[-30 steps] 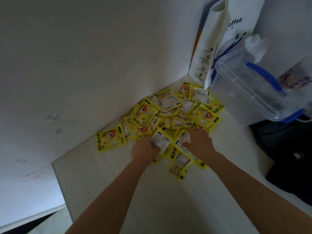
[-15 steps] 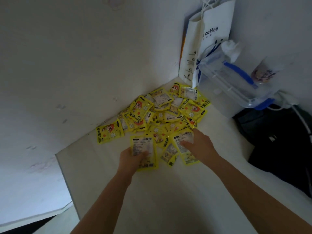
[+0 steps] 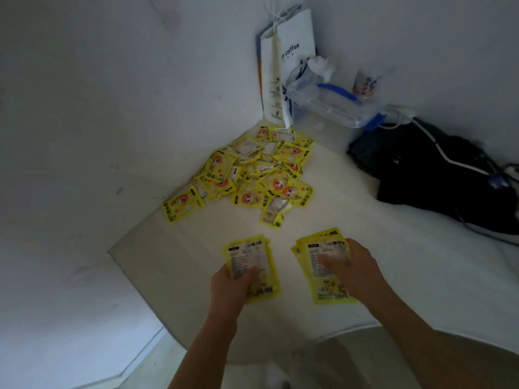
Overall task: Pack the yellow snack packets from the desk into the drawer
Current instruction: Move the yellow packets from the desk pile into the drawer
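White corner walls (image 3: 112, 94), pale desk (image 3: 393, 262), dim light

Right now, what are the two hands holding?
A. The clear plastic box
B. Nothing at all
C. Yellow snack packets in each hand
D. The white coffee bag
C: the left hand grips one bunch of yellow packets and the right hand grips another bunch, both lifted away from the pile in the desk corner.

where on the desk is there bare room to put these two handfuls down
Bare desk lies between the pile of packets and the near edge, around the left hand and right hand, and right of the pile up to the black bag. The back corner is crowded: paper bag, clear box.
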Available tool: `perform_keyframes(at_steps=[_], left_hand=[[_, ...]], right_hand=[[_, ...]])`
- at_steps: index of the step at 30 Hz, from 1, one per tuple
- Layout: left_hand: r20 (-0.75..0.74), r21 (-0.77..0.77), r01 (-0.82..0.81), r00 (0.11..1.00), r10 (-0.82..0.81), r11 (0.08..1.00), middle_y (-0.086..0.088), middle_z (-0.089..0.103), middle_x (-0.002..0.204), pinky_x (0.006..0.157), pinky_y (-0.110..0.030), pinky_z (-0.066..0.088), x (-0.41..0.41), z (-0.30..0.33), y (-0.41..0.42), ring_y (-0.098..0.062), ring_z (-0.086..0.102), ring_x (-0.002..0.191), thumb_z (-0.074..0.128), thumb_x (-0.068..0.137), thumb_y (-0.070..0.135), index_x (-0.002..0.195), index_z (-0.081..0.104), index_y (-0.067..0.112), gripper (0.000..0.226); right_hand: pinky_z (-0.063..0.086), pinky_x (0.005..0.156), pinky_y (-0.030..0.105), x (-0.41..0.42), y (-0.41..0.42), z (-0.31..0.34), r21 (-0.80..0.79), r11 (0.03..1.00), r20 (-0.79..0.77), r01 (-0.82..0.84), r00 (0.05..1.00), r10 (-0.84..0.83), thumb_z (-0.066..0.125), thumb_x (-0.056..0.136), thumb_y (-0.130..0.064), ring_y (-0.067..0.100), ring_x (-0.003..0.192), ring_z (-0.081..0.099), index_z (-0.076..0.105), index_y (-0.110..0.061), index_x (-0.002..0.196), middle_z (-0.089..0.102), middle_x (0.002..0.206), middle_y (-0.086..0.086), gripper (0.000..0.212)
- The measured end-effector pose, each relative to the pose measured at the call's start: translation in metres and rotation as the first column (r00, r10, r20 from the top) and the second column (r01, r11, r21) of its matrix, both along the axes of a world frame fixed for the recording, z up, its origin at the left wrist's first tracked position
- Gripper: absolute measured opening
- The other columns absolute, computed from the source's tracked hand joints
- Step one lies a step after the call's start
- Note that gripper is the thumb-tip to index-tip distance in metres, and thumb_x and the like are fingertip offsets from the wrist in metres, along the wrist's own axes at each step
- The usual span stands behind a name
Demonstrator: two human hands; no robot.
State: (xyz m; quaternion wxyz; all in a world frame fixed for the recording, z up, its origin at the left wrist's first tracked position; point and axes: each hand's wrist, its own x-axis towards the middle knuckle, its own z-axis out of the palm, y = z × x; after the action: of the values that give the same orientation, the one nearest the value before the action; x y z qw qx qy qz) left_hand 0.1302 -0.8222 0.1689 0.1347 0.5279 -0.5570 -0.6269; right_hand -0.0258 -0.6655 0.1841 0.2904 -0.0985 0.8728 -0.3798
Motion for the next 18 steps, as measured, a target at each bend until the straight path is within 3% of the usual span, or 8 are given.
perform_keyframes(at_steps=[4, 10, 15, 18], left_hand=[[0.001, -0.06, 0.106, 0.994, -0.107, 0.993, 0.005, 0.071, 0.075, 0.047, -0.014, 0.05, 0.032, 0.004, 0.033, 0.001, 0.065, 0.054, 0.074, 0.079, 0.006, 0.087, 0.07, 0.017, 0.013], [-0.009, -0.127, 0.262, 0.964, -0.265, 0.957, 0.008, 0.072, 0.078, 0.047, -0.009, 0.047, 0.07, 0.012, 0.097, 0.005, 0.065, 0.057, 0.075, 0.078, 0.008, 0.083, 0.07, 0.023, 0.016], [0.01, -0.148, 0.414, 0.909, -0.417, 0.898, 0.004, 0.073, 0.078, 0.05, -0.009, 0.047, 0.078, 0.011, 0.162, -0.003, 0.066, 0.063, 0.077, 0.075, 0.009, 0.082, 0.07, 0.022, 0.016], [0.007, -0.11, 0.52, 0.852, -0.523, 0.847, 0.005, 0.073, 0.077, 0.049, -0.008, 0.046, 0.08, 0.011, 0.215, -0.001, 0.067, 0.061, 0.076, 0.076, 0.01, 0.084, 0.07, 0.02, 0.014]], right_hand=[[0.052, 0.072, 0.036, 0.051, 0.05, -0.002, -0.039, 0.993, -0.005, 0.113, 0.994, -0.114, 0.072, 0.081, -0.03, 0.027, 0.087, 0.063, 0.059, -0.014, 0.1, 0.066, 0.096, 0.007, 0.028], [0.059, 0.072, 0.047, 0.117, 0.139, -0.016, -0.112, 0.94, 0.069, 0.322, 0.946, -0.316, 0.075, 0.073, -0.04, 0.024, 0.079, 0.07, 0.062, -0.025, 0.088, 0.071, 0.086, 0.001, 0.025], [0.052, 0.05, 0.022, 0.157, 0.212, -0.011, -0.199, 0.855, 0.123, 0.479, 0.878, -0.463, 0.072, 0.082, -0.023, 0.014, 0.069, 0.069, 0.066, -0.016, 0.094, 0.07, 0.078, 0.0, 0.015], [0.057, 0.057, 0.028, 0.179, 0.27, -0.007, -0.237, 0.79, 0.164, 0.565, 0.825, -0.541, 0.07, 0.085, -0.019, 0.017, 0.071, 0.071, 0.068, -0.015, 0.09, 0.073, 0.079, 0.001, 0.007]])
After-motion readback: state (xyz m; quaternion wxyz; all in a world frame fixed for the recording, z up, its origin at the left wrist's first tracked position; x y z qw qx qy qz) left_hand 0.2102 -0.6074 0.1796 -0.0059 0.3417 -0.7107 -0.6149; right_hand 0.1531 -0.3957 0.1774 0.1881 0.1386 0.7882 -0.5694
